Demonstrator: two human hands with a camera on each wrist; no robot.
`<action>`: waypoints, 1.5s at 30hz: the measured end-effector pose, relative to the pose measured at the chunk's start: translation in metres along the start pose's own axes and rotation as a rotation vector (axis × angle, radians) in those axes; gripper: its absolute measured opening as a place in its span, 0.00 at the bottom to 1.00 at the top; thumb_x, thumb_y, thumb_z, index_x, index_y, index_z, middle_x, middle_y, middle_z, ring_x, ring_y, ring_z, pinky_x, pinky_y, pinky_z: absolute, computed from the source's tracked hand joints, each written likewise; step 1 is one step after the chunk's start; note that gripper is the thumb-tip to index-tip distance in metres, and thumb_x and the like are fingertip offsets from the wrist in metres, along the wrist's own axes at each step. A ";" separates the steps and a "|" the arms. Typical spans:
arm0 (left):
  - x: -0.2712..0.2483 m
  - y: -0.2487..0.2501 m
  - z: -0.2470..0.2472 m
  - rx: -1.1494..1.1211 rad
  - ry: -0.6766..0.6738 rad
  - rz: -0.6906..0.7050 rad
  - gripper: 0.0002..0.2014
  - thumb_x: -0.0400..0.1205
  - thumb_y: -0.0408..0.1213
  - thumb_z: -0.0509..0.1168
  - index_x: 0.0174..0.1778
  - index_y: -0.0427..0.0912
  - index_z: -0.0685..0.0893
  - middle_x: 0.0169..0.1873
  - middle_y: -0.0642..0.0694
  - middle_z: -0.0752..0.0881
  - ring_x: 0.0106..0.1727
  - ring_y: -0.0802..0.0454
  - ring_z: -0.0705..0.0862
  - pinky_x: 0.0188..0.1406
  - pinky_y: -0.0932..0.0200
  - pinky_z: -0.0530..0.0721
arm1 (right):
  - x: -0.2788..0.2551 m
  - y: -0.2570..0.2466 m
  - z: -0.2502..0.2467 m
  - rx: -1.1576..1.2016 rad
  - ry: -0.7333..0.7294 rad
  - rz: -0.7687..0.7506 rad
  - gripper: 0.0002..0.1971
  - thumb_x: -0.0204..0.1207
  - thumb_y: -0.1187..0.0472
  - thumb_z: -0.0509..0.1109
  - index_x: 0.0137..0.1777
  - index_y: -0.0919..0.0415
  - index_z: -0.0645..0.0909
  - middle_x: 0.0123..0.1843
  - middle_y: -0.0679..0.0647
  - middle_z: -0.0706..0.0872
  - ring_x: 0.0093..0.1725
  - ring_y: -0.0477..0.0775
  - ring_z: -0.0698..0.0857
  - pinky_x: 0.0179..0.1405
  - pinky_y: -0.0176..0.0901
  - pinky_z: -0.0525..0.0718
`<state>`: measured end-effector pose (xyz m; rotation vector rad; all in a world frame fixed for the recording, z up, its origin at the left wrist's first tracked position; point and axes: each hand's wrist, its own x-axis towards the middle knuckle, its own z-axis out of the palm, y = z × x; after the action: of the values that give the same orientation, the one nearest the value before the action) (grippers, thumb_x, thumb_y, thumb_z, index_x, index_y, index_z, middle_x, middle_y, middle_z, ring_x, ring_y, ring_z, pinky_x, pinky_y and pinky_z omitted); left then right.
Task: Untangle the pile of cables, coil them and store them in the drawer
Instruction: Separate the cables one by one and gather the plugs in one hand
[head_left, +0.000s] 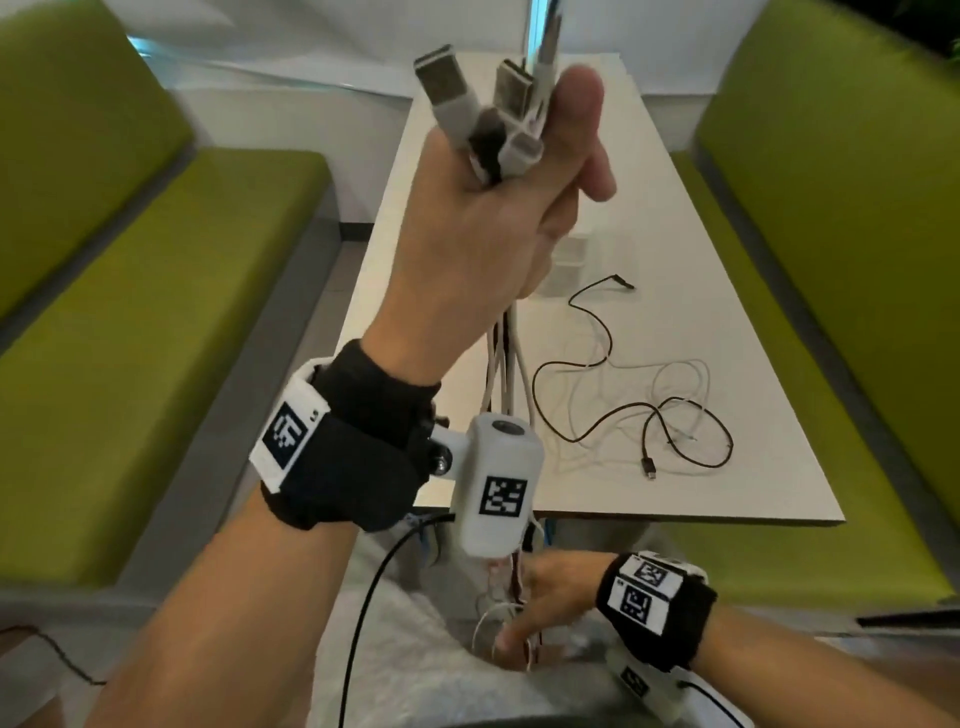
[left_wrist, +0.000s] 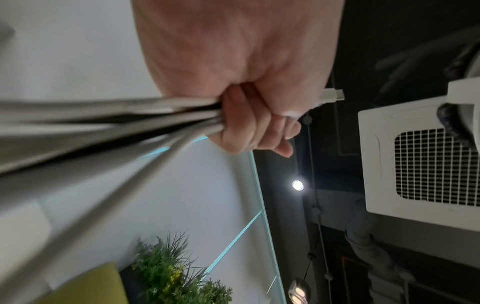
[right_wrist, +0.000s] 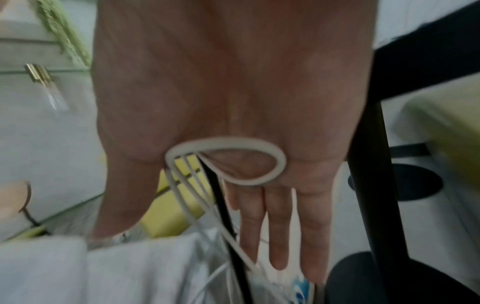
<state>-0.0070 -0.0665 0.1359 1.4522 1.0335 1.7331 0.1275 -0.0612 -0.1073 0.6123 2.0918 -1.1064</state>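
Note:
My left hand (head_left: 561, 171) is raised high over the white table (head_left: 737, 270) and grips a bundle of cable ends (head_left: 498, 109), white and grey USB plugs sticking up above the fist. The left wrist view shows the fingers (left_wrist: 249, 123) curled round the cords (left_wrist: 130, 123), which are mostly white, with black among them. The cords hang straight down past the table's near edge to my right hand (head_left: 540, 608) over my lap. There the fingers (right_wrist: 280, 226) are straight, a white loop (right_wrist: 228, 142) lies across the palm, and a black cord (right_wrist: 221, 201) runs past.
A loose black cable (head_left: 602, 332) and a thin white cable (head_left: 680, 374) lie tangled on the table's near half. A pale box-like container (head_left: 566, 265) sits mid-table, partly hidden by my left hand. Green benches (head_left: 156, 312) flank the table. A black table leg (right_wrist: 369, 164) stands close to my right hand.

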 end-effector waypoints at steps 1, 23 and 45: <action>0.002 0.000 0.002 0.003 -0.006 -0.019 0.18 0.89 0.32 0.52 0.32 0.39 0.76 0.17 0.59 0.76 0.16 0.65 0.65 0.14 0.70 0.62 | -0.002 0.002 -0.005 -0.020 0.031 0.013 0.34 0.67 0.36 0.77 0.69 0.47 0.71 0.65 0.45 0.81 0.64 0.51 0.79 0.63 0.46 0.78; 0.003 -0.010 0.004 -0.013 0.016 -0.064 0.15 0.88 0.27 0.54 0.36 0.40 0.77 0.17 0.60 0.78 0.17 0.67 0.68 0.18 0.76 0.64 | 0.024 0.028 -0.008 -0.146 0.143 0.247 0.11 0.79 0.63 0.71 0.58 0.65 0.81 0.57 0.61 0.87 0.52 0.58 0.84 0.42 0.41 0.78; -0.007 -0.013 -0.011 0.055 0.077 -0.078 0.16 0.90 0.31 0.53 0.35 0.38 0.75 0.15 0.61 0.76 0.16 0.67 0.66 0.17 0.74 0.62 | -0.036 0.014 -0.041 -0.221 0.297 0.077 0.11 0.77 0.57 0.68 0.59 0.53 0.81 0.52 0.52 0.86 0.49 0.54 0.85 0.45 0.43 0.83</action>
<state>-0.0172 -0.0679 0.1206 1.3698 1.1713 1.7288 0.1463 -0.0223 -0.0713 0.7785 2.3805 -0.7631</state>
